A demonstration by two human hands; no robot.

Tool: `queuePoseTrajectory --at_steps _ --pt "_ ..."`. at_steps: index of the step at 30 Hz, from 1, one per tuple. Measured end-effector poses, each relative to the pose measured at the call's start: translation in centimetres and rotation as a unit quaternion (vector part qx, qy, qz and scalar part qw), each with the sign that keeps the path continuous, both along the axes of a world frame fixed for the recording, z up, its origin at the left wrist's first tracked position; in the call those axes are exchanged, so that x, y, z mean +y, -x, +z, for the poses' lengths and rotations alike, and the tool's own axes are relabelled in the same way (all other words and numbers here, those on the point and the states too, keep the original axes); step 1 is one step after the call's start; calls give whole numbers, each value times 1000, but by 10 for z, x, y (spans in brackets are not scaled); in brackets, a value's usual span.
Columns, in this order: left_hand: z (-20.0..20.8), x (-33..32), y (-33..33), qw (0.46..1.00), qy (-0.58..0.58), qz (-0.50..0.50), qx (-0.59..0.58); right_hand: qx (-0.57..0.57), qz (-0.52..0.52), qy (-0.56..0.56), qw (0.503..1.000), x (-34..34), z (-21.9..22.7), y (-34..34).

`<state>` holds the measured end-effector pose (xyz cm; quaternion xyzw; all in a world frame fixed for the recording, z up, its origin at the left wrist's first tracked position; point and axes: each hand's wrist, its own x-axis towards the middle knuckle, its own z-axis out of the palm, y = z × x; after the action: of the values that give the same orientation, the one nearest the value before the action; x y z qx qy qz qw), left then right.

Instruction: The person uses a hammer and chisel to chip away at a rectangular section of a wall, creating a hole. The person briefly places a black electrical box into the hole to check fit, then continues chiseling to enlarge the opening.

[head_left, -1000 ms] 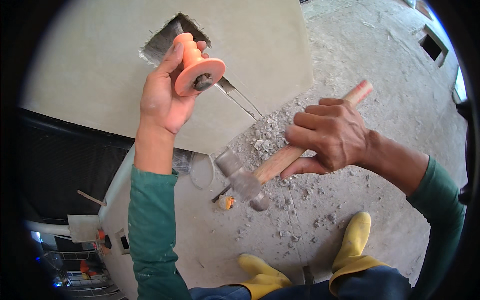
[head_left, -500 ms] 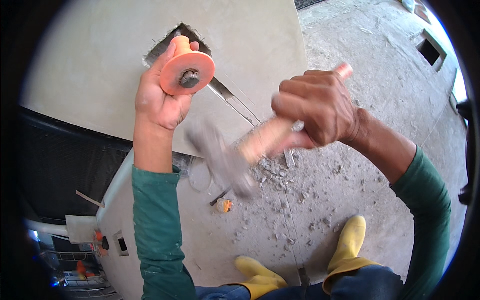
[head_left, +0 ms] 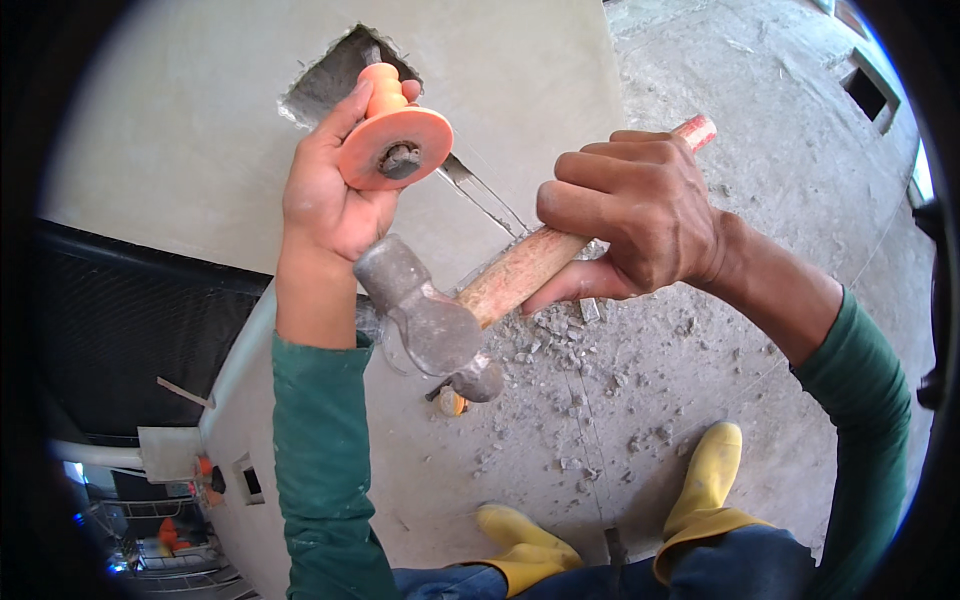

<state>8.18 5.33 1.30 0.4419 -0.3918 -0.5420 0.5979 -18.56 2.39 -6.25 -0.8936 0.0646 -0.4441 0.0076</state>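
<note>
My left hand (head_left: 338, 195) is wrapped round the orange grip of a cold chisel (head_left: 422, 130) with a round hand guard. Its worn metal striking end faces me, and its tip reaches into a rough square hole (head_left: 325, 92) cut in the pale wall. My right hand (head_left: 635, 210) grips the wooden handle of a ball-peen hammer (head_left: 435, 325). The grey hammer head hangs below the chisel, apart from it and close to my left wrist. From the hole, a narrow groove (head_left: 490, 205) runs down the wall, partly hidden by the guard.
Broken chips of rubble (head_left: 600, 370) litter the concrete floor round my yellow boots (head_left: 705, 470). A small orange and white item (head_left: 452, 402) lies by the wall's foot. Dark mesh (head_left: 130, 330) stands at the left. Another square opening (head_left: 865, 95) shows at the far right.
The hammer was smeared by fast motion and now shows sharply, at nearly the same place below the chisel. Both hands keep their holds, and the whole view has shifted slightly.
</note>
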Motion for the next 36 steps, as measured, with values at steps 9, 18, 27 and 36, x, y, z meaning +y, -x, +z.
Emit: queuePoseTrajectory --at_steps 9,18,27,36 --pt "-4 -1 -1 1000 7 25 -4 7 32 33 999 -1 -9 -2" --pt "-11 -6 -10 996 -7 48 -70 -4 -3 25 1000 -11 -23 -11" --pt "-13 -6 -15 984 -23 68 -162 86 50 74 992 -12 -32 -23" --pt "-23 -10 -21 980 -6 71 -187 140 -31 -9 990 -16 -38 -33"
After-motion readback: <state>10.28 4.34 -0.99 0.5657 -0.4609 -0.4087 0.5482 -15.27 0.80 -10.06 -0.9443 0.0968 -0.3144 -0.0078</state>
